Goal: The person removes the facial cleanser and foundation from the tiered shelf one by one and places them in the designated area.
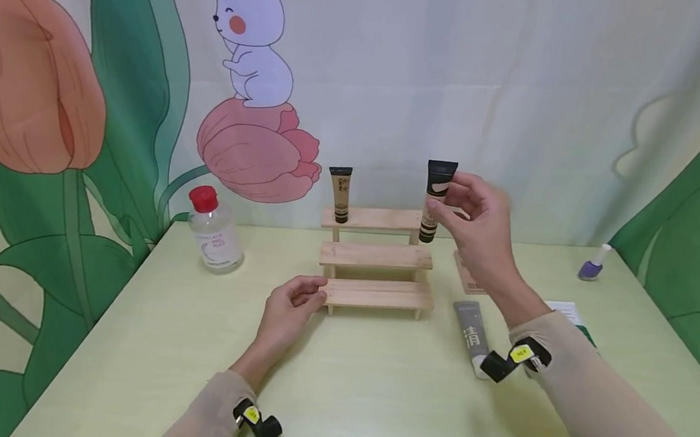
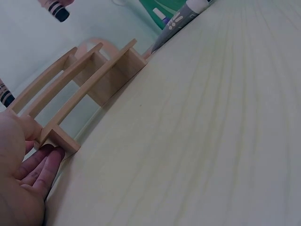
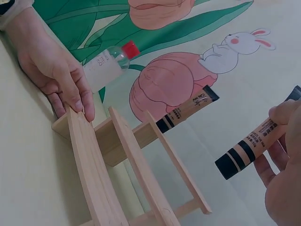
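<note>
A three-step wooden display stand [image 1: 378,255] stands on the table. My left hand [image 1: 293,309] pinches the left end of its lowest step; in the left wrist view the fingers [image 2: 40,172] reach under that end. My right hand [image 1: 481,214] holds a beige cosmetic tube [image 3: 256,143] with black ends between thumb and fingers. In the head view this tube hangs upright, cap down, in front of the top step's right end; whether it touches the wood I cannot tell. A similar smaller tube [image 1: 340,195] stands cap down on the top step's left end.
A clear bottle with a red cap [image 1: 216,233] stands at the left. To the right of the stand lie a grey tube [image 1: 472,338], a flat pinkish item [image 1: 467,277] and a partly covered white-and-green item [image 1: 567,312]. A purple nail polish bottle [image 1: 593,264] stands far right.
</note>
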`<state>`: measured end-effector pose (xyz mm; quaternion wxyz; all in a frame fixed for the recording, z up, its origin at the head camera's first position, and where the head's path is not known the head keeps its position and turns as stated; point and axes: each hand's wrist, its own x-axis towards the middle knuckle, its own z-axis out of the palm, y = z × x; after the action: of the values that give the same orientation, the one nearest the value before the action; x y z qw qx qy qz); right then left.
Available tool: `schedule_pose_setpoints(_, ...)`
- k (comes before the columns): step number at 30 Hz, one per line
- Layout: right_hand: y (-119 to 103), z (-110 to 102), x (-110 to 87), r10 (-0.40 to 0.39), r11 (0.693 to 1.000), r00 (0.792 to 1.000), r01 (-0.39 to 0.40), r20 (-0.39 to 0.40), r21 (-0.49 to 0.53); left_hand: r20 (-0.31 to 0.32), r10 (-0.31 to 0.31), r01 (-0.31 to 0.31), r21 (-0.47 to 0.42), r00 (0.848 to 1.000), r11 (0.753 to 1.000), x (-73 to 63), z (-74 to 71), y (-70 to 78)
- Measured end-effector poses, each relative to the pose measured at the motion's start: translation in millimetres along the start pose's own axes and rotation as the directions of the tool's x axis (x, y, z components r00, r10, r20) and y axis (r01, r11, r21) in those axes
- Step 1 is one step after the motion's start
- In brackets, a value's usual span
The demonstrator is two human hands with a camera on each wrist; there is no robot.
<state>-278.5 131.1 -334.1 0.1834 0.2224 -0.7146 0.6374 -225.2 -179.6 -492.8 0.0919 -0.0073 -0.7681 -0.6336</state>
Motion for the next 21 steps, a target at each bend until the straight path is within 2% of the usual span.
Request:
schedule_pose_setpoints(9,-21,-42,-36.8,0.058,0.994,0.996,-0.065,-0.069,-0.093,-0.004,-0.007,0.007,-0.003,1.0,1.0,-0.7,0.5,1.8)
schedule_pose_setpoints(14,-24,-70,-59.2,0.081,0.985,0.991,-0.095,-0.103,-0.145,0.0,-0.011,0.011,0.003,1.0,1.0,-1.2,1.6,2.3)
schedule_pose_setpoints(21,-23,-107,-97.0,0.141,0.936,0.976,-0.186,-0.165,-0.297,0.004,-0.022,0.022,0.031,1.0,0.999,-1.8,2.0,1.5)
